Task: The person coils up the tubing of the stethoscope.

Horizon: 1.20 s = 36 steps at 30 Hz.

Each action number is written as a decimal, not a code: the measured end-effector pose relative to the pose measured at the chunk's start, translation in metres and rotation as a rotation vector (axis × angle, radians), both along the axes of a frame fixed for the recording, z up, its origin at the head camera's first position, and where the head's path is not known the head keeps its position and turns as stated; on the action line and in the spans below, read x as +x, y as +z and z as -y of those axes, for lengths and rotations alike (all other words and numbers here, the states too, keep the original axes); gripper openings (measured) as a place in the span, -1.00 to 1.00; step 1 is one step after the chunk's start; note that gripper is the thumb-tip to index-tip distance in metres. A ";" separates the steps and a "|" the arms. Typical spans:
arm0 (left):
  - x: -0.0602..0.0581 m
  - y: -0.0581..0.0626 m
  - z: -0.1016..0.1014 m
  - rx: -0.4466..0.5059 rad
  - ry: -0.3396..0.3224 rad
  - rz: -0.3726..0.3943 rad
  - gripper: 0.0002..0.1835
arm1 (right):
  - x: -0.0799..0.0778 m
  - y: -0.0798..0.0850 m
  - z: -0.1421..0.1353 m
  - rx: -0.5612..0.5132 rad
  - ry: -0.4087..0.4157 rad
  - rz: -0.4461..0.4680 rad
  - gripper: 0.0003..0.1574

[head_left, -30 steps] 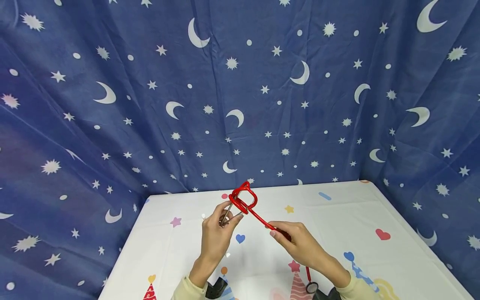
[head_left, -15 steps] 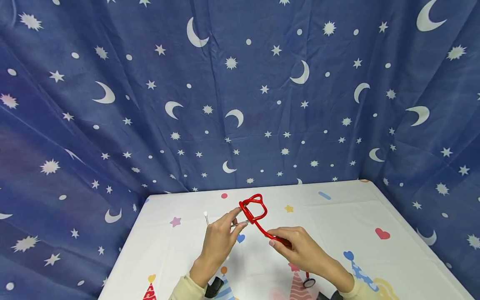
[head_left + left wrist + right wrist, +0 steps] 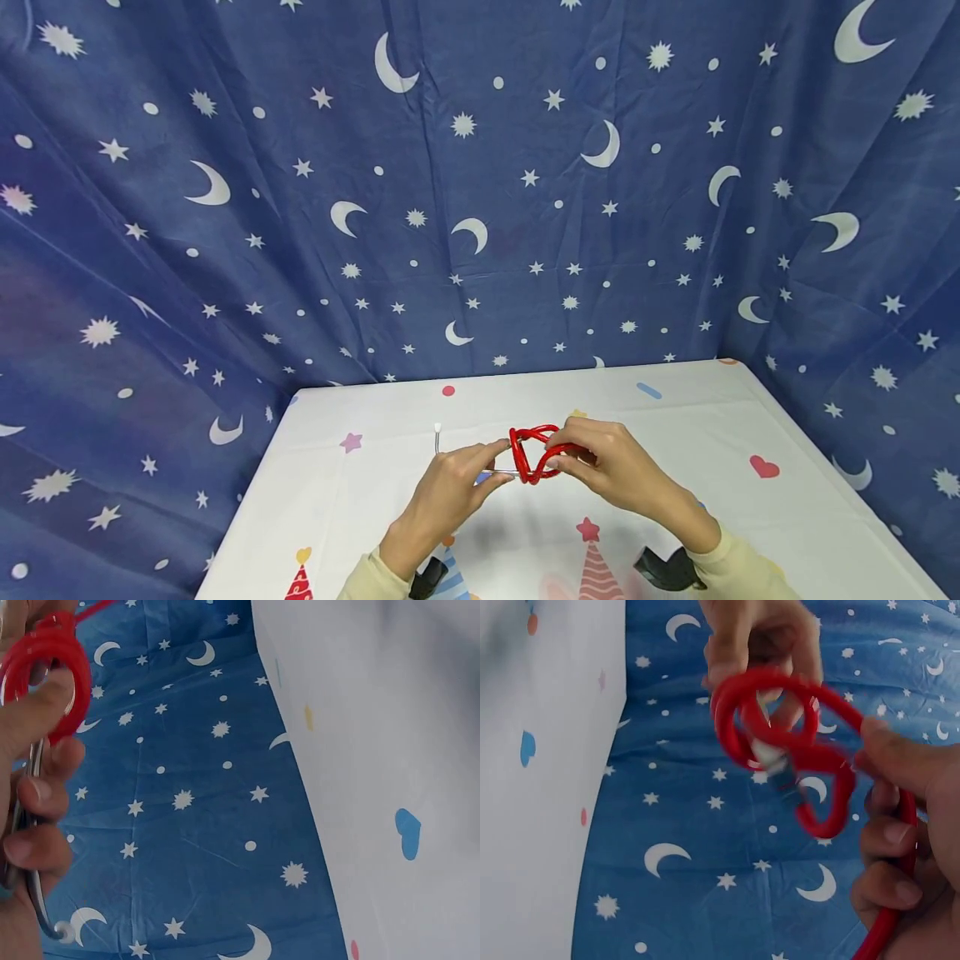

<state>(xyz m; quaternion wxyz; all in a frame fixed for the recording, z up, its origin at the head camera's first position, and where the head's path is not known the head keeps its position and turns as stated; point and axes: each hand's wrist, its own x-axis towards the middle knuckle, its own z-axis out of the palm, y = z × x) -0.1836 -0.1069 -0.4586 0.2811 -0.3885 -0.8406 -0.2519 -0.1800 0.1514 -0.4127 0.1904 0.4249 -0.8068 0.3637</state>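
A stethoscope with red tubing (image 3: 519,457) is held up over the table between both hands. My left hand (image 3: 452,487) grips its metal ear tubes (image 3: 37,889) beside the looped tubing; a white ear tip (image 3: 65,932) sticks out past the fingers. In the right wrist view the red loops (image 3: 739,684) wrap around near the top of the metal, blurred by motion. My right hand (image 3: 618,462) pinches the tubing close to the loops, and a length of tube (image 3: 906,855) runs down through its curled fingers. The chest piece is out of sight.
A white tablecloth (image 3: 675,442) printed with hearts, stars and party hats covers the table. Behind it hangs a blue curtain (image 3: 525,217) with moons and stars. Black straps (image 3: 667,571) sit at both wrists.
Both hands have come closer together, and the looped tubing has moved down and right. My right hand has moved up along the tubing to the loops. The dangling chest piece has left the view.
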 end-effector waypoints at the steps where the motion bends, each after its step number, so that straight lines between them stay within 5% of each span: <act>1: 0.001 0.001 0.000 -0.016 -0.029 -0.001 -0.54 | -0.003 0.001 -0.001 -0.002 0.011 -0.004 -0.74; 4: 0.003 0.004 -0.001 -0.058 -0.109 -0.026 -0.56 | -0.009 0.006 -0.003 -0.001 0.074 0.004 -0.73; 13: 0.008 0.012 -0.007 -0.113 -0.200 -0.179 -0.60 | -0.027 0.018 -0.012 0.016 0.301 0.135 -0.77; 21: 0.014 0.019 -0.017 -0.091 -0.290 -0.178 -0.60 | -0.043 0.000 -0.014 -0.073 0.380 0.316 -0.78; 25: 0.014 0.018 -0.018 -0.003 -0.273 -0.121 -0.59 | -0.043 -0.007 -0.013 -0.121 0.305 0.331 -0.79; 30: 0.010 0.019 -0.013 0.175 -0.216 -0.054 -0.60 | -0.036 -0.018 -0.013 -0.168 0.096 0.334 -0.81; 36: 0.005 0.013 -0.006 0.325 -0.128 -0.018 -0.61 | -0.022 -0.035 -0.006 -0.108 -0.026 0.317 -0.73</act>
